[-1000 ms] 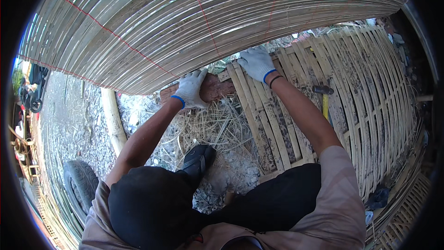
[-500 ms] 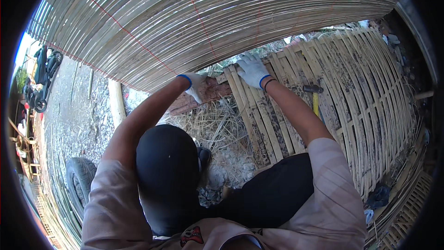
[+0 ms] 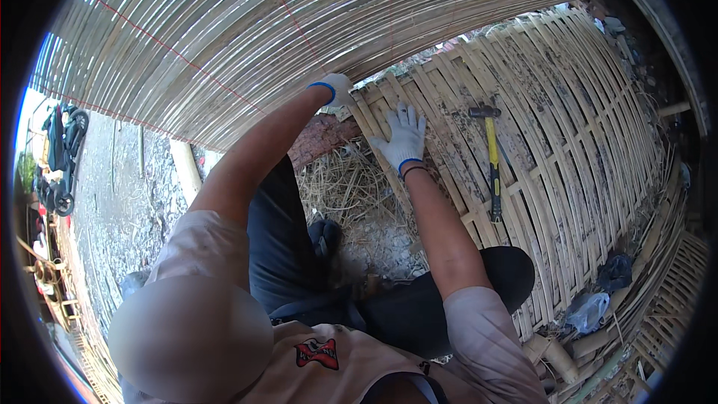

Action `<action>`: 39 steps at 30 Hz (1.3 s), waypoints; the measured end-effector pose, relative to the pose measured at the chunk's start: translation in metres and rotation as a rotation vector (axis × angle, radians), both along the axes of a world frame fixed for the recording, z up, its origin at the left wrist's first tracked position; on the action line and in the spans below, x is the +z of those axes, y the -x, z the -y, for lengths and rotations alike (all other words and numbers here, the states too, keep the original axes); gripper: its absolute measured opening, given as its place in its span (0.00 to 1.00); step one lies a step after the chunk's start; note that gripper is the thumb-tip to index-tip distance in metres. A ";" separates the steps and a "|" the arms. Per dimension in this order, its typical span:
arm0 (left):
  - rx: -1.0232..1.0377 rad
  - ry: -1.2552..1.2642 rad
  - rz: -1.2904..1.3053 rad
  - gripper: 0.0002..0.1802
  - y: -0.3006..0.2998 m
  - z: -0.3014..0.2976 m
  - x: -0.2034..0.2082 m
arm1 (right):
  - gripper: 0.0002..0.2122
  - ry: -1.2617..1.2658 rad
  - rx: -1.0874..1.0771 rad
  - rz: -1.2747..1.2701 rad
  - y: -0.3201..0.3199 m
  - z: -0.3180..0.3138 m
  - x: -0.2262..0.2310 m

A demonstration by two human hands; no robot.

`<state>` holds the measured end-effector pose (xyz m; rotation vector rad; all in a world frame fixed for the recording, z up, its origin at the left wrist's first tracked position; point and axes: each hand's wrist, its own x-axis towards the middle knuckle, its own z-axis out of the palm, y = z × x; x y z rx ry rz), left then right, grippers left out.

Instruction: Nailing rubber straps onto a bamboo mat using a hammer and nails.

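Observation:
A woven bamboo panel (image 3: pixel 538 150) lies in front of me and to the right, its slats stained dark in places. My right hand (image 3: pixel 404 136), in a white knit glove with a blue cuff, lies on it near the left edge, fingers spread. My left hand (image 3: pixel 340 90), gloved alike, is at the panel's far left corner. Its fingers look curled in, and what they hold, if anything, is hidden. A hammer (image 3: pixel 492 153) with a yellow and black handle rests on the panel, right of my right hand. Below my left hand sits a reddish, rough block (image 3: pixel 323 139).
A slatted bamboo blind (image 3: pixel 247 37) tied with red cord hangs across the far side. Dry straw (image 3: pixel 348 183) covers ground between my legs and the panel. A pole (image 3: pixel 185 170) lies at left; plastic bags (image 3: pixel 587 312) lie at lower right. A motorbike (image 3: pixel 63 153) stands far left.
My right hand has come nearer to me and lies flat on the panel. My left hand has moved from beside the reddish block to the panel's corner. The hammer's handle has come into full view.

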<state>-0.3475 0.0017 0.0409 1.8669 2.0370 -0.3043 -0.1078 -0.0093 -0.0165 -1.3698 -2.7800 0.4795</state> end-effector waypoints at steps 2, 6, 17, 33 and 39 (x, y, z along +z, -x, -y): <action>0.026 0.035 -0.017 0.32 0.020 0.007 -0.011 | 0.44 0.005 -0.015 -0.052 0.011 0.011 0.009; 0.044 -0.068 -0.017 0.27 0.026 0.015 -0.025 | 0.47 0.025 -0.089 -0.072 0.017 0.017 0.008; -0.178 -0.040 -0.033 0.36 0.003 -0.021 -0.053 | 0.25 0.257 0.210 0.167 -0.035 -0.065 0.067; -0.208 -0.051 0.087 0.38 0.029 -0.019 -0.056 | 0.24 -0.241 -0.981 -0.846 -0.336 0.004 0.208; 0.312 0.338 0.746 0.37 0.055 -0.005 -0.021 | 0.47 -0.140 -1.653 0.030 -0.534 0.097 0.081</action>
